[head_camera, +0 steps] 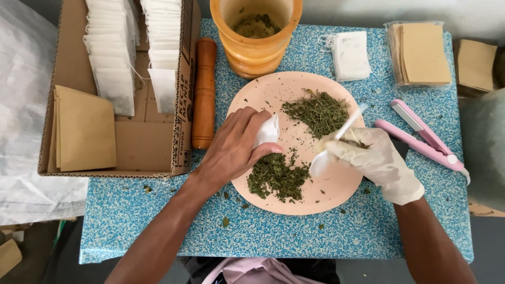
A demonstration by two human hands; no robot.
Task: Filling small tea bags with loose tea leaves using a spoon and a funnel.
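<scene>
A blue speckled table (131, 221) fills the view under soft, even light, pale wall strip (400, 13) beyond, white plastic sheeting (23, 105) left, dim floor (31, 257) below

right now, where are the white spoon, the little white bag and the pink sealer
white spoon (319, 163), head view, on its bowl by the gloved right hand
small white bag (267, 131), head view, on its side above the left thumb
pink sealer (421, 138), head view, mid-body
</scene>
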